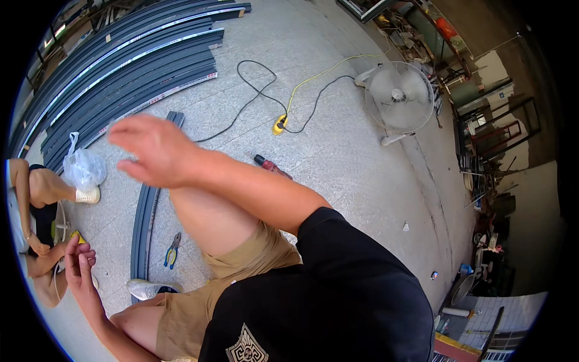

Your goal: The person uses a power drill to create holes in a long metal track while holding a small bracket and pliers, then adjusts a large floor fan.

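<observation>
My right hand [151,149] is stretched out to the left over my bent knee, slightly blurred, its fingers apart and nothing in them. It hovers above the end of a dark grey metal profile [145,224] that lies on the floor. At the lower left, my left hand [79,265] is raised with its fingers curled in and the thumb close to them. A small yellow thing [78,237] shows at its fingertips; I cannot tell whether the hand holds it. Pliers [173,250] with blue and yellow handles lie beside the profile. A red and black power drill [272,166] lies partly behind my right forearm.
Long grey profiles [139,66] are stacked at the upper left. Another person [45,187] sits at the left beside a white plastic bag [84,169]. Cables run to a yellow socket block [280,124]. A fan [398,96] stands at the right, before clutter along the wall.
</observation>
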The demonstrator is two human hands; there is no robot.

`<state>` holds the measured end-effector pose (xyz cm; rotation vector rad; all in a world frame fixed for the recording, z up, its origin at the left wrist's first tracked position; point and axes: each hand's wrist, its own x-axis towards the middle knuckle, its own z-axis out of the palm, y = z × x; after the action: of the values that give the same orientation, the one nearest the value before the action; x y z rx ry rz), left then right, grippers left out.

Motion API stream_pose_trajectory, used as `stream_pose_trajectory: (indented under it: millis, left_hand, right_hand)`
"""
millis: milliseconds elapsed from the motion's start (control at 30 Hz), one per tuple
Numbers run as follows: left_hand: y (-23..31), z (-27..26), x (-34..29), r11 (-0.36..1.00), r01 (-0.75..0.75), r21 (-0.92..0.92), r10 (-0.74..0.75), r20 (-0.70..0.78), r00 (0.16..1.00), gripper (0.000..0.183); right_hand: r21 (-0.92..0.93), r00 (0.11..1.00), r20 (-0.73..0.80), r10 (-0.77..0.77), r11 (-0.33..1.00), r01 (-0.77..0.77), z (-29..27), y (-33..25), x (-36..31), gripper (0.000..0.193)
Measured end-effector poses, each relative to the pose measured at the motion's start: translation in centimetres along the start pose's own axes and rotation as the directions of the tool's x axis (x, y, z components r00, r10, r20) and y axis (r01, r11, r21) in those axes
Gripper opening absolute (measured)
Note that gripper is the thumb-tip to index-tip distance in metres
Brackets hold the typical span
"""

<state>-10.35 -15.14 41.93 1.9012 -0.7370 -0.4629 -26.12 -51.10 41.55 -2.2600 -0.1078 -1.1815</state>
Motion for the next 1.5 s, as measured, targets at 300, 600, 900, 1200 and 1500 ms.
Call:
stream_pose_trajectory:
  millis: [300,600,900,1200,1500]
  left_hand:
    - [-3.2,0.3,-1.5,0.852,0.158,-0.498,-0.254,-0.130,0.959,0.058]
    - [-0.3,-0.2,-5.5,0.858,0.185,-0.480,-0.263,-0.101,0.960,0.040]
    - [-0.7,-2.6,-7.8,0.949,0.173,-0.265,-0.255,-0.320,0.912,0.038]
    - [3.0,-1.4,-6.0,0.982,0.096,0.165,-0.099,0.010,0.995,0.018]
    - [-6.3,-1.2,-0.4,0.933,0.050,0.357,-0.229,0.478,0.848,0.019]
  right_hand:
    - [0.213,0.889,0.185,-0.418,0.901,0.379,10.2,-11.8,-0.3,0.017]
    - [0.282,0.885,0.279,-0.371,0.913,0.294,11.0,-13.6,-2.4,0.018]
    - [0.090,0.904,0.411,-0.114,0.992,0.084,0.2,-10.4,-6.5,0.042]
    - [0.011,0.625,0.763,-0.166,0.970,0.244,-5.8,-4.7,-7.5,0.046]
    - [0.131,0.523,0.832,-0.184,0.982,0.137,-5.4,-0.3,-6.4,0.028]
